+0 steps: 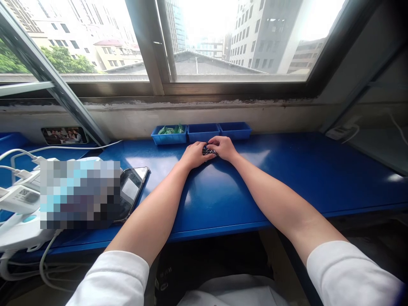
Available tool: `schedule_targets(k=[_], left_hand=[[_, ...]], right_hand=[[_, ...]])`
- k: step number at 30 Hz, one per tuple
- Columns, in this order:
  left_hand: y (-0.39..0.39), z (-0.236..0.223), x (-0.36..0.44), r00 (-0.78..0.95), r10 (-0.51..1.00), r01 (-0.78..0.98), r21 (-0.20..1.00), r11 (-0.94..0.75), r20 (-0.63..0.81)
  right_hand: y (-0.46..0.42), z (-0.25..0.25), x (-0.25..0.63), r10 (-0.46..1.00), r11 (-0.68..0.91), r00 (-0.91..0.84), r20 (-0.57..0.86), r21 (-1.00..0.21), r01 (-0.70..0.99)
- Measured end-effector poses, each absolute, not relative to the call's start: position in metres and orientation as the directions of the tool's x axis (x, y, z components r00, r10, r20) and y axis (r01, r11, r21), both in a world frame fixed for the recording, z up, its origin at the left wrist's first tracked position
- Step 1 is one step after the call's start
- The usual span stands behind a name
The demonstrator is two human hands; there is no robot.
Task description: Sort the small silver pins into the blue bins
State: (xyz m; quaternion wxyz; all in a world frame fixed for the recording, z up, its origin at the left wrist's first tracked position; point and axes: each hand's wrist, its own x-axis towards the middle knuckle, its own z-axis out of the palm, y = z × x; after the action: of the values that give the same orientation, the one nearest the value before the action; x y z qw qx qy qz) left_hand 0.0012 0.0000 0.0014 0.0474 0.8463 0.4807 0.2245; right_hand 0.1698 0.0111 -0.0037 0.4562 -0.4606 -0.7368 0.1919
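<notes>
My left hand (194, 155) and my right hand (225, 147) meet at the far middle of the blue table (287, 178). Both have their fingers closed on a small dark object (208, 150) held between them; it is too small to name. Just beyond the hands stand three blue trays in a row. The left tray (168, 135) holds several small green parts. The middle tray (203, 132) and the right tray (235, 130) show no contents from here.
A phone (133, 188) lies face up at the left, beside a blurred patch and white power strips with cables (19, 199). Another phone (64, 135) leans on the wall at far left. A window sill runs behind the trays.
</notes>
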Motion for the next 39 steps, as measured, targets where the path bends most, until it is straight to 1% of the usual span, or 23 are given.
schedule_targets(k=[4,7,10,13,17,20,26,30,34,36,39], left_hand=[[0.001,0.003,0.002,0.397,0.791,0.765,0.308,-0.565,0.465],[0.001,0.003,0.003,0.413,0.766,0.736,0.315,-0.599,0.492],[0.001,0.003,0.004,0.411,0.762,0.733,0.315,-0.603,0.501],[0.002,0.003,0.005,0.384,0.778,0.764,0.301,-0.57,0.497],[0.002,0.003,0.005,0.342,0.811,0.816,0.278,-0.507,0.474],[0.002,0.004,0.004,0.318,0.824,0.833,0.276,-0.479,0.468],[0.001,0.006,0.005,0.311,0.832,0.838,0.279,-0.468,0.46],[-0.001,0.007,0.005,0.299,0.829,0.83,0.299,-0.47,0.473],[-0.001,0.006,0.004,0.253,0.847,0.831,0.342,-0.438,0.468],[-0.001,0.005,0.004,0.248,0.857,0.828,0.36,-0.43,0.452],[-0.001,0.003,0.002,0.272,0.881,0.836,0.358,-0.415,0.388]], right_hand=[[0.012,-0.003,0.17,0.876,0.462,-0.083,0.475,-0.775,0.432],[0.013,-0.004,0.169,0.895,0.433,-0.083,0.438,-0.812,0.392],[0.014,-0.003,0.167,0.911,0.407,-0.092,0.401,-0.843,0.352],[0.013,-0.001,0.166,0.919,0.392,-0.098,0.381,-0.865,0.313],[0.011,0.001,0.167,0.9,0.435,-0.128,0.416,-0.862,0.259],[0.01,0.001,0.168,0.884,0.466,-0.147,0.443,-0.847,0.256],[0.008,0.004,0.17,0.888,0.458,-0.098,0.448,-0.854,0.247],[0.009,0.005,0.171,0.898,0.436,-0.064,0.435,-0.86,0.266],[0.012,0.004,0.176,0.871,0.445,0.066,0.487,-0.838,0.315],[0.014,0.004,0.18,0.85,0.429,0.137,0.508,-0.82,0.379],[0.017,0.004,0.186,0.828,0.36,0.197,0.526,-0.766,0.533]])
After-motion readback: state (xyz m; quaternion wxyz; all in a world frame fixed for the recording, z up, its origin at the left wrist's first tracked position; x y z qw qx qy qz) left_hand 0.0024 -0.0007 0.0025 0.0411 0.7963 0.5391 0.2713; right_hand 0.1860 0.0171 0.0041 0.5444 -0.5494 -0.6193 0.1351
